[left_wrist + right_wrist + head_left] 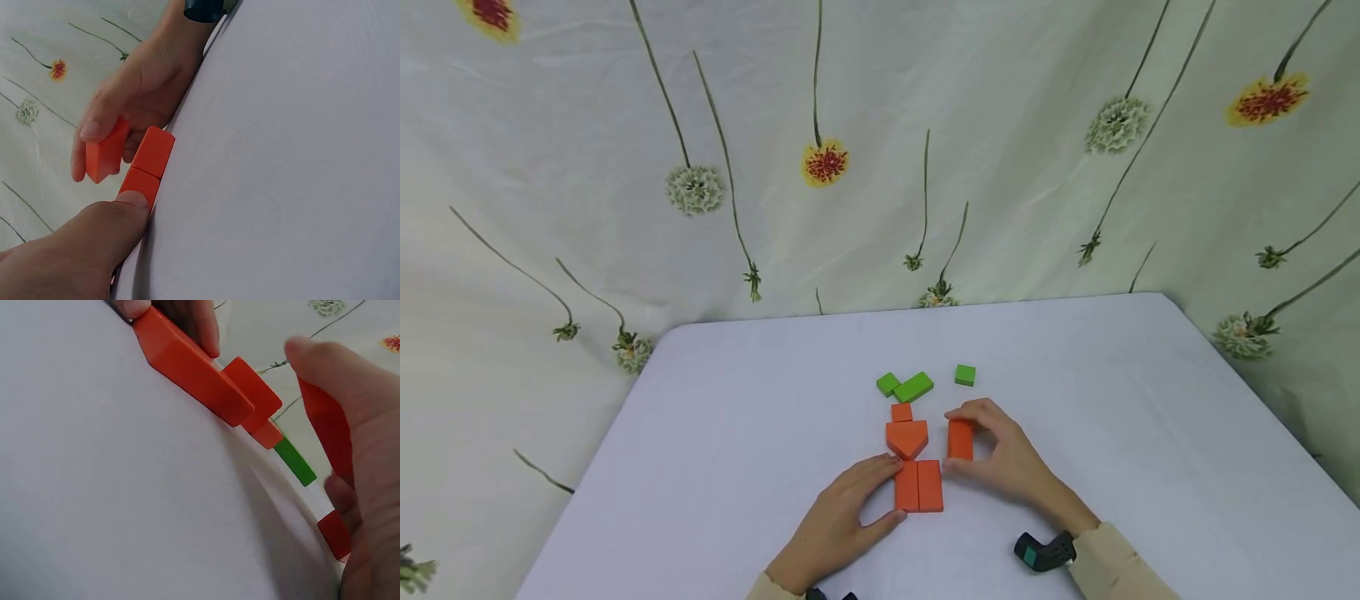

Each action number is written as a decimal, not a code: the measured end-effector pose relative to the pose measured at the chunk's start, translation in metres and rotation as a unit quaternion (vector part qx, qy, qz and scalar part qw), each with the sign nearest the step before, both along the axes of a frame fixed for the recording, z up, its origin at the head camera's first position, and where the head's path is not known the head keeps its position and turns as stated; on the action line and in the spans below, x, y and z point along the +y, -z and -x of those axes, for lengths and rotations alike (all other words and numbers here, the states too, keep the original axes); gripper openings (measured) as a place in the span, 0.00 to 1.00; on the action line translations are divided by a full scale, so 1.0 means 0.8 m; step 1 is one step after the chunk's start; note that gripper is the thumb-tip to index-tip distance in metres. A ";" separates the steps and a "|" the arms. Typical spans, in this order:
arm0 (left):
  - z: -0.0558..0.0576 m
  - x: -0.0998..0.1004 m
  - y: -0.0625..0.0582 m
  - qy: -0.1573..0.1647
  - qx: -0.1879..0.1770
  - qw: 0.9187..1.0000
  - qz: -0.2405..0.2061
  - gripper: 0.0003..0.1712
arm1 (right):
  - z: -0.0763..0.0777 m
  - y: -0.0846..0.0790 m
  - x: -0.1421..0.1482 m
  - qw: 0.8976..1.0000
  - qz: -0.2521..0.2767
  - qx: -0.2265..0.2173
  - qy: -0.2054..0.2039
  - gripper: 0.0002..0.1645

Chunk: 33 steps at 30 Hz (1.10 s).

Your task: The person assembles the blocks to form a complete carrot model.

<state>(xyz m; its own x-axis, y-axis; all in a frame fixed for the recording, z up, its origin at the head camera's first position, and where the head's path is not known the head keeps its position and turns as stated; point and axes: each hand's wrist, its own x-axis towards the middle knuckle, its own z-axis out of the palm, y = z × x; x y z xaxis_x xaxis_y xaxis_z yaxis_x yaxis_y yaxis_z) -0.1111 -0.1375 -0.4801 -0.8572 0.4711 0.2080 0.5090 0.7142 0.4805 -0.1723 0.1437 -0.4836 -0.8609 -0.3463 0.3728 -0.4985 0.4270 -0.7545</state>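
Observation:
Two orange rectangular blocks stand side by side on the white table. My left hand [842,521] pinches the left block [906,487] between its thumb and fingers; the right block [930,486] touches it. My right hand [1003,454] holds another orange rectangular block [960,439] by its ends, up and to the right of the pair. In the left wrist view this held block [107,153] is raised and tilted. Just beyond the pair lie an orange pointed block [907,438], point toward me, and a small orange block [902,412].
A green rectangular block [913,387] and a small green block [887,383] lie touching behind the orange ones. Another small green block [966,375] sits apart to the right. A flowered cloth [1000,167] hangs behind the table [737,400]. A dark red block [335,535] shows in the right wrist view.

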 end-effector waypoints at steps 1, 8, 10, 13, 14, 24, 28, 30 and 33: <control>0.000 0.000 0.000 -0.001 -0.002 1.000 0.000 0.36 | -0.001 0.000 0.000 1.000 -0.012 0.002 -0.023 0.34; 0.000 0.000 0.003 0.002 0.006 1.000 -0.007 0.36 | -0.005 -0.003 0.000 0.988 -0.095 -0.025 -0.118 0.31; 0.000 0.000 0.004 0.004 0.012 1.000 -0.010 0.36 | -0.007 -0.005 0.001 0.985 -0.108 -0.043 -0.123 0.32; 0.000 -0.001 0.006 0.006 0.017 1.000 -0.011 0.35 | -0.009 -0.005 0.000 0.982 -0.129 -0.055 -0.127 0.33; 0.000 -0.001 0.006 0.006 0.017 1.000 -0.011 0.35 | -0.010 -0.005 -0.001 0.981 -0.134 -0.058 -0.126 0.33; 0.000 0.001 0.007 0.002 -0.003 1.000 -0.004 0.35 | -0.016 -0.006 -0.004 0.979 -0.157 -0.047 -0.120 0.31; 0.001 0.000 0.005 0.002 0.001 1.000 -0.007 0.36 | -0.017 -0.007 -0.007 0.980 -0.159 -0.032 -0.115 0.31; 0.001 0.000 0.004 0.000 0.000 1.000 -0.008 0.36 | -0.018 -0.007 -0.008 0.980 -0.159 -0.027 -0.113 0.30; 0.002 -0.001 0.003 -0.004 -0.003 1.000 -0.008 0.36 | -0.018 -0.006 -0.010 0.982 -0.151 -0.021 -0.112 0.30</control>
